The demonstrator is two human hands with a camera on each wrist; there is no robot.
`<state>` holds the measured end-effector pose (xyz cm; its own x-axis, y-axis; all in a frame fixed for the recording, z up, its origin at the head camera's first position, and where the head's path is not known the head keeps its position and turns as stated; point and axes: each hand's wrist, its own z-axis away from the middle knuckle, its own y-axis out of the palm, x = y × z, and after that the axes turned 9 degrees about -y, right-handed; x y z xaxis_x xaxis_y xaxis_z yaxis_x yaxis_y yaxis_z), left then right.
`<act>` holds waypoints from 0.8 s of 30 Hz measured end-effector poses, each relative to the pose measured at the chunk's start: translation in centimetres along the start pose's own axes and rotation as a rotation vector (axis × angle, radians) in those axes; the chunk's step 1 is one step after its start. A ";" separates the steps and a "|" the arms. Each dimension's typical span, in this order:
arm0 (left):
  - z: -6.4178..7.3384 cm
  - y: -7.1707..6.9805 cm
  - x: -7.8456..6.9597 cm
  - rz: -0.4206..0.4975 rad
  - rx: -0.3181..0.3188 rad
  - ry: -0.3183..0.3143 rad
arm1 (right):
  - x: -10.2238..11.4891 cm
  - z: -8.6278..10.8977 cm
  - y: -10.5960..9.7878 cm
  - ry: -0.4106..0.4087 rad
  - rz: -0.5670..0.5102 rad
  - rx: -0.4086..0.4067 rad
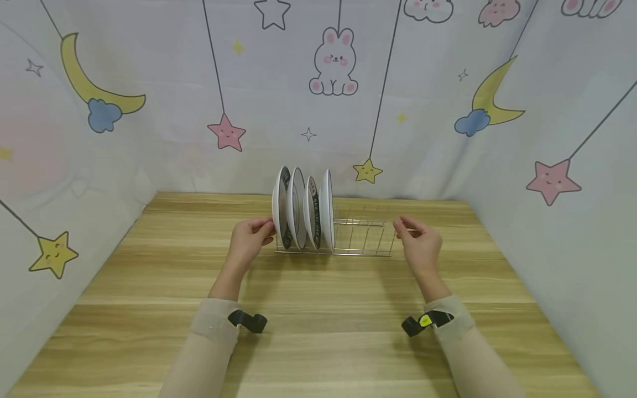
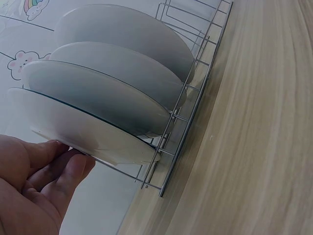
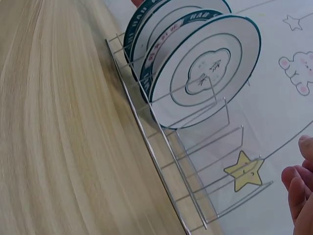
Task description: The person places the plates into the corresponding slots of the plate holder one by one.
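A wire dish rack [image 1: 362,255] stands on the table with several plates upright in its left half. My left hand [image 1: 252,237] is at the rack's left end, beside the outermost plate [image 1: 280,207]. In the left wrist view, its thumb and fingers [image 2: 78,169] pinch the rack's end wire, close under that plate's white underside. The rightmost plate [image 3: 208,73] shows its face, with dark green rings and a small central motif. My right hand [image 1: 422,243] hovers by the rack's right end, fingers loosely bent and holding nothing. A small gap separates its fingertips from the end wires [image 3: 244,199].
The wood-grain table [image 1: 323,331] extends in front of the rack and to both sides. Behind it hangs a white cloth [image 1: 278,110] printed with stars, moons and a rabbit. A dark camera is strapped to each sleeve.
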<state>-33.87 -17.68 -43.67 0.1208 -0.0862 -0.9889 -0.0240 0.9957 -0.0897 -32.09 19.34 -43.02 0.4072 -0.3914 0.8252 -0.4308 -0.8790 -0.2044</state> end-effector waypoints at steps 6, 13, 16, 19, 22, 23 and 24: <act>0.0 0.0 0.0 0.011 -0.002 -0.003 | -0.8 -0.1 -0.6 0.018 0.034 -0.027; 0.0 0.0 0.0 0.003 0.006 -0.002 | -1.5 -0.3 -0.6 0.058 0.092 0.007; 0.0 -0.1 0.0 0.005 0.008 -0.001 | -1.5 -0.3 -0.5 0.076 0.116 0.031; 0.0 0.0 0.0 0.006 0.007 0.000 | -1.6 -0.3 -0.1 0.089 0.135 0.052; 0.0 0.0 0.1 0.013 0.004 -0.002 | -1.7 -0.4 0.4 0.098 0.154 0.069; 0.0 0.0 0.1 0.017 0.001 -0.003 | -1.7 -0.4 0.6 0.102 0.159 0.072; 0.0 0.0 0.1 0.021 -0.001 -0.003 | -1.8 -0.5 0.7 0.103 0.164 0.074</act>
<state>-33.90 -17.69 -43.81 0.1237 -0.0654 -0.9902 -0.0270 0.9972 -0.0693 -33.49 19.51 -44.39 0.2507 -0.5043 0.8263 -0.4228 -0.8249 -0.3752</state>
